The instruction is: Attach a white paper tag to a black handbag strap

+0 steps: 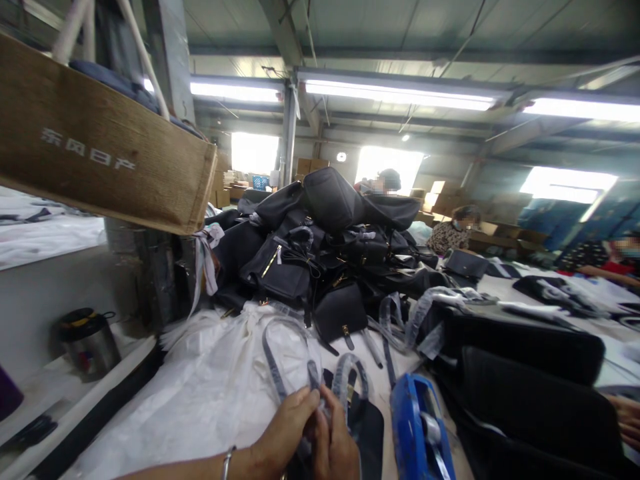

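Note:
My left hand [283, 427], with a bracelet on its wrist, comes in from the lower left, its thumb and fingers pinched on a dark bag strap [273, 360] wrapped in clear plastic. Pressed up against it, my right hand [336, 443] has its fingers closed on the same strap. The strap loops up above both hands. Just beyond the right hand lie a plastic-wrapped handle [350, 367] and a black flap [367, 427]. What sits below my fingers is mostly hidden.
Right of my hands stands a blue tape dispenser [413, 427]. White plastic sheeting [200, 393] covers the left. Black bags [280, 267] are heaped ahead; large black bags [530, 393] lie right, beside another person's hand [625, 420]. A brown bag [100, 140] hangs upper left.

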### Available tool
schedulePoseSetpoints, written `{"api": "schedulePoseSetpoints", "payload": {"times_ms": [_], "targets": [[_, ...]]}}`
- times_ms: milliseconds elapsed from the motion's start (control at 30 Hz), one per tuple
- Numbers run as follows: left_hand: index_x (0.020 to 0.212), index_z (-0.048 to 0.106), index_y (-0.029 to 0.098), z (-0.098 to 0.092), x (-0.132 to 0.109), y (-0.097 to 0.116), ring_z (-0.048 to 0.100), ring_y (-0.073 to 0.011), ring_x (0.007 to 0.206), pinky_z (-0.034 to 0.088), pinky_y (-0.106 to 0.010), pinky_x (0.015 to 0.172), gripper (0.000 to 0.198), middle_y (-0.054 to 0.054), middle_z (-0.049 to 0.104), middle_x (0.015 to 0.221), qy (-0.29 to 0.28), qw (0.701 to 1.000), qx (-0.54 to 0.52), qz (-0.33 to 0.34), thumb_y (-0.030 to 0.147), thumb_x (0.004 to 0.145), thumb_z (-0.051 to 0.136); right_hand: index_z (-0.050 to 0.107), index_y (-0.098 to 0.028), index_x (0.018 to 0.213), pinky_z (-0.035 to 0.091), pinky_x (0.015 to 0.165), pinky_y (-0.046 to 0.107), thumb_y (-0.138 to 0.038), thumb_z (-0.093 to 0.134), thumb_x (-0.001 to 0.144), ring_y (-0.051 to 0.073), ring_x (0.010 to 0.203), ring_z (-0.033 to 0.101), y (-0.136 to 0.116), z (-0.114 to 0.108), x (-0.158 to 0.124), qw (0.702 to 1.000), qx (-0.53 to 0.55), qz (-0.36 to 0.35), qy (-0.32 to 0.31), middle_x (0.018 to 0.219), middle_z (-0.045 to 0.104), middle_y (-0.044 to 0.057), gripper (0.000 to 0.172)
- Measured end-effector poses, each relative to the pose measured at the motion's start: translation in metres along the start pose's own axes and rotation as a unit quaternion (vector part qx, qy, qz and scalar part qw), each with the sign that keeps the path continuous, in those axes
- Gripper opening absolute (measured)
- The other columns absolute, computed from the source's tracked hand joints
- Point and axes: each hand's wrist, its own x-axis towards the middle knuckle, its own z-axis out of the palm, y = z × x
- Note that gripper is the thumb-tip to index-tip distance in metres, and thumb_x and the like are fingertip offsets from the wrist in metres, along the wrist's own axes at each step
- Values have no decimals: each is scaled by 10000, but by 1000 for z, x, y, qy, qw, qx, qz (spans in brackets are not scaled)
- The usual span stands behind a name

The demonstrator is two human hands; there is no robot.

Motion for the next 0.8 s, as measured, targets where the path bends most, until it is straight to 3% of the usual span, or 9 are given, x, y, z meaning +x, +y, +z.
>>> {"api": "schedulePoseSetpoints", "payload": {"times_ms": [133,200,300,367,433,567,667,800], "targets": [[924,609,158,4,0,27,597,-171,656,438,-266,558,484,-43,647,783,6,996,-76,-36,623,794,580,570,-199,1150,576,573,244,-444,361,984,167,579,705,-1,4,-2,993,91,75,-11,1032,738,91,362],[960,611,145,9,4,34,627,-191,693,467,-285,595,463,-73,678,838,29,997,-73,-20,583,812,575,560,-198,1151,567,545,250,-472,388,972,166,550,690,-3,7,-3,990,107,94,-10,1027,734,97,370],[919,616,137,15,9,28,624,-180,679,486,-301,663,429,-71,686,814,52,998,-36,7,552,814,585,502,-181,1271,583,590,256,-480,401,966,219,815,741,-2,7,-5,989,93,117,5,1189,686,134,439],[885,612,149,17,10,17,580,-148,602,460,-276,611,434,-47,672,782,62,998,-24,7,574,800,588,477,-182,1328,598,711,278,-469,399,967,252,1061,683,-1,6,-5,991,78,108,12,1283,638,136,467],[842,605,155,17,10,7,515,-117,530,395,-243,525,440,-19,637,721,60,998,-17,-11,590,781,595,481,-200,1341,575,850,312,-454,395,969,255,1183,613,0,4,-5,993,72,91,8,1315,620,117,459],[789,587,155,12,9,0,431,-94,471,293,-223,454,418,26,534,599,18,999,-8,-35,571,797,555,449,-190,1374,558,869,288,-428,363,981,230,1172,621,0,0,-4,990,98,105,-13,1336,603,111,468],[719,585,148,5,12,5,442,-98,451,339,-239,484,371,17,530,550,-45,998,13,-50,508,795,545,422,-180,1403,565,796,251,-418,347,986,213,1075,677,3,-4,-4,986,115,119,-34,1331,610,109,485],[652,616,119,-4,13,18,496,-124,446,378,-259,502,223,-23,570,524,-106,989,38,-92,335,703,635,479,-179,1351,562,720,234,-425,351,985,191,877,730,8,-10,-2,983,123,97,-91,1156,709,94,460]]}}
